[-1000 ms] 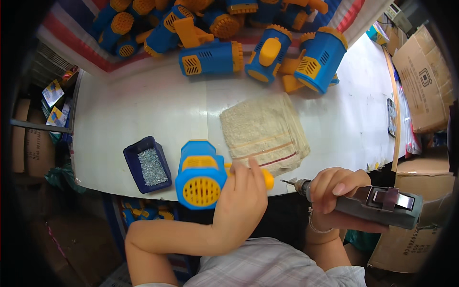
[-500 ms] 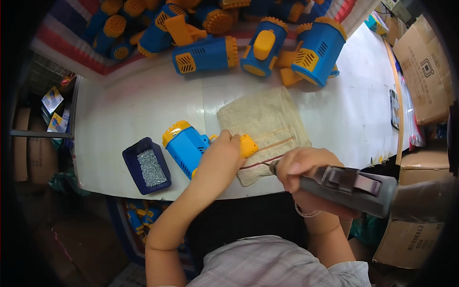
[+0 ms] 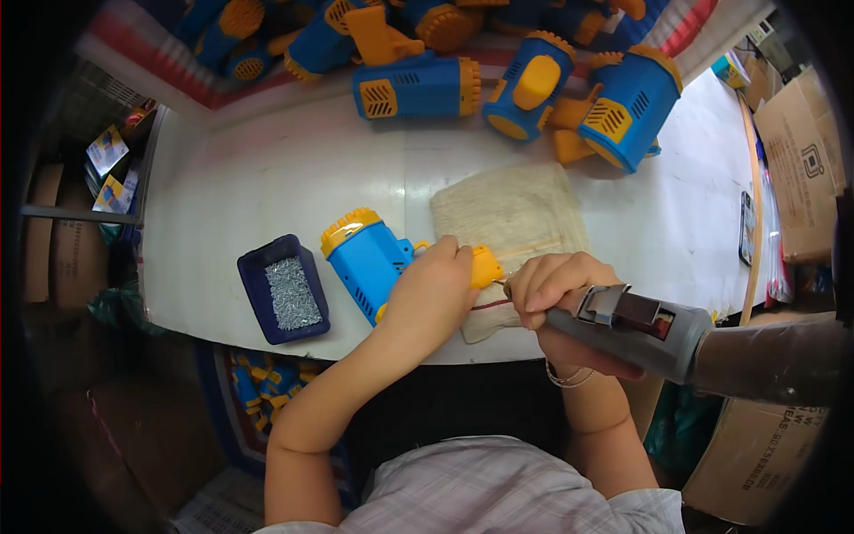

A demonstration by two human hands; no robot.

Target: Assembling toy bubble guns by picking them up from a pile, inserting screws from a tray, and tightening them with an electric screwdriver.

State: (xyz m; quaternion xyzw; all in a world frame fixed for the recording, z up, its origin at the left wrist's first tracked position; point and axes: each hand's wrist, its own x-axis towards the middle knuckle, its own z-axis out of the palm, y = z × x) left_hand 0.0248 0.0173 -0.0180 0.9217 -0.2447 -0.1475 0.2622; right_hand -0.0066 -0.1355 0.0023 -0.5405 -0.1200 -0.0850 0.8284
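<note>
A blue and yellow toy gun (image 3: 363,265) lies on its side on the table, its toothed yellow end toward the far left. My left hand (image 3: 432,289) is closed around its handle, whose yellow end (image 3: 485,266) pokes out past my fingers. In my right hand (image 3: 562,298) is a grey power screwdriver (image 3: 623,331), held nearly level. Its thin bit meets the yellow handle end, or comes very close; I cannot tell which. Under the handle and the bit lies a folded beige cloth (image 3: 507,214). A dark blue tray (image 3: 258,298) of small silver screws (image 3: 292,294) stands left of the toy.
Several like toys, one a blue and yellow toy gun (image 3: 414,89), lie along the far side by a striped sheet (image 3: 169,67). A phone (image 3: 745,230) rests near the right edge. Cardboard boxes (image 3: 801,160) stand at right. Below the table are more blue and yellow parts (image 3: 258,387).
The screwdriver has moved left and its bit has come to the yellow handle end. My left hand keeps its grip on the toy. The whole view has shifted slightly.
</note>
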